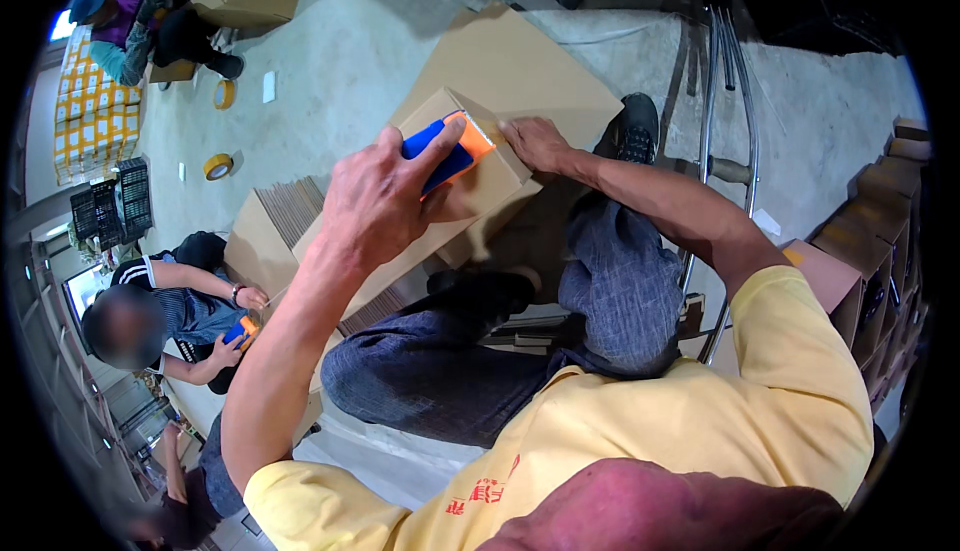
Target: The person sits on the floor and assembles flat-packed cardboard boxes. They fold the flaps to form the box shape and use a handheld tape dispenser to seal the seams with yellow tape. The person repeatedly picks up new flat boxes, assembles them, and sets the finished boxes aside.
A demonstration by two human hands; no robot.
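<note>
The tape dispenser (452, 154) near the frame's centre was coloured blue and orange, and the box (492, 189) beneath it was toned plain brown. The shirt (660, 426) at the lower right was dyed pale yellow and marked with red print (485, 492); the jeans (425, 381) at lower centre were coloured dark blue. At the upper left, white cartons (97, 116) were banded with orange-yellow.

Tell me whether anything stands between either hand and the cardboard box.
Only the blue-and-orange tape dispenser is between the left hand and the cardboard box; the hand holds it at the box. Nothing visible stands between the right hand and the box, its fingertips by the edge.
</note>
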